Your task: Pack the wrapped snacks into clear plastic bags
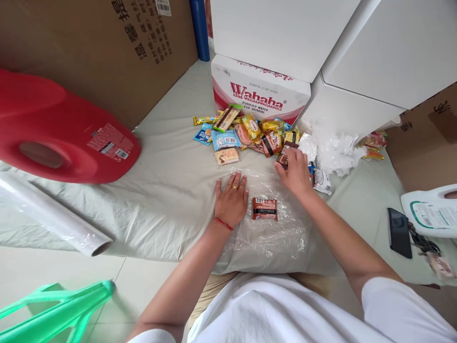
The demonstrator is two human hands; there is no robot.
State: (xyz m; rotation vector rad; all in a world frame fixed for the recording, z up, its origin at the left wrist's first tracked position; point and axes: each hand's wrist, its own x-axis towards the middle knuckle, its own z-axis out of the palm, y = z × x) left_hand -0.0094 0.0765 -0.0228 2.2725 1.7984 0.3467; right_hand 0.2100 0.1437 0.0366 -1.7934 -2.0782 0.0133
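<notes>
Kneeling before a pale sheet, clear film spread on it. Beyond, a heap of snacks unsorted. On the film, only one brown packet laid. Left hand flat, open, pressing the film; right hand pinching another brown packet at the heap's edge.

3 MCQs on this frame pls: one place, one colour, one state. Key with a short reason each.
1. Where does the brown snack pack lie?
A. on the clear plastic sheet
B. on the red jug
C. inside the Wahaha box

2. What colour is the big jug?
A. green
B. red
C. blue

3. How is the left hand?
A. clenched round a phone
B. lifted in the air
C. flat, palm down on the sheet

Key: 1 A, the pack sits on the sheet between the hands. 2 B, its body is red. 3 C, fingers are spread flat; the right hand touches a dark wrapper at the snack pile.
</notes>
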